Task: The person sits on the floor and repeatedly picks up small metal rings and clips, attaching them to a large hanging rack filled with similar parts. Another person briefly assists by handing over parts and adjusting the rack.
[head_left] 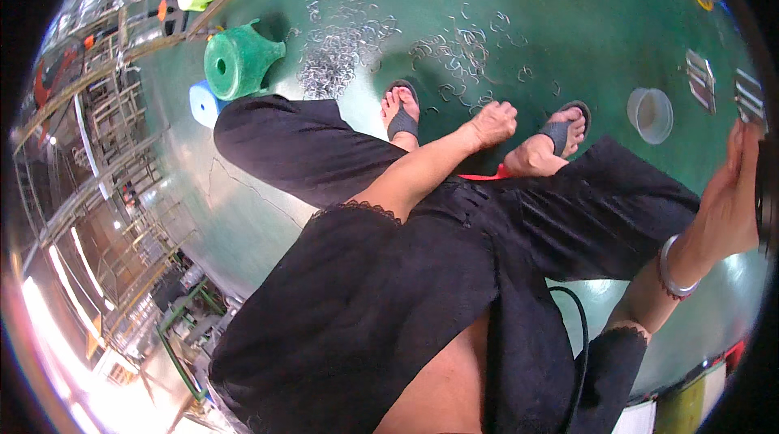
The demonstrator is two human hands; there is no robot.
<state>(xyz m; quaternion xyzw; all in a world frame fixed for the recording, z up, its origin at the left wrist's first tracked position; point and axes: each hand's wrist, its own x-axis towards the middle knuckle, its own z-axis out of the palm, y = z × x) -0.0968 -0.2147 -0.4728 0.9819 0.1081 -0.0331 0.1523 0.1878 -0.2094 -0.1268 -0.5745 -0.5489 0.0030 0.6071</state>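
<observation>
1. We see the work in an early or middle state, as far as we can judge: many small bent metal rings (345, 49) lie scattered on the green floor (568, 20) at 12 o'clock, in front of the 2 sandalled feet, and they are not gathered into any container.
2. The left hand (493, 123) hangs low between the knees, near the centre, closed into a loose fist. We cannot tell whether it keeps something inside.
3. The right hand (730, 199) is raised at 3 o'clock, its fingers reaching up toward a dark object at the picture's rim (too much cut off to name). Whether it grips this object, we cannot tell.
4. Containers: a small pale cup (650, 114) stands on the floor at 2 o'clock, near the right foot. It looks empty, with only its pale bottom showing.
5. A green perforated stool (239, 61) lies tipped on its side at 10 o'clock, with a blue one (203, 103) just beside it; neither holds anything we can see.
6. 2 flat metal pieces (699, 77) lie at 2 o'clock, beyond the cup.
</observation>
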